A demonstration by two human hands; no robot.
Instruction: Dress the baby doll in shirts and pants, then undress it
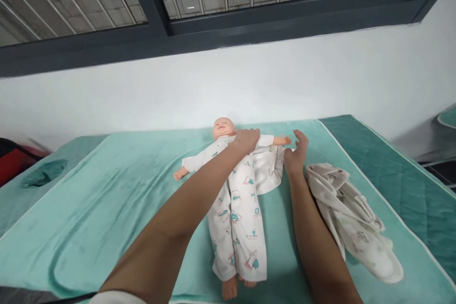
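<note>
A baby doll (223,128) lies on its back, arms spread, head towards the wall. It wears a white printed romper (245,209) with long sleeves and legs; its bare feet stick out at the bottom. My left hand (247,140) rests across the upper chest and shoulder at the doll's right-hand side in the picture, fingers curled on the cloth. Just beyond the doll's outstretched hand (282,140) is my right hand (297,152), thumb and fingers apart, nothing in it. Below that sleeve a white piece of cloth (269,171) is spread, near my right wrist.
Crumpled white printed clothing (352,223) lies right of my right forearm. A turquoise sheet (107,199) covers the bed, with a darker quilted part (399,171) at the right. Behind stand a white wall (178,90) and a dark window frame (285,21). Something red (17,161) sits far left.
</note>
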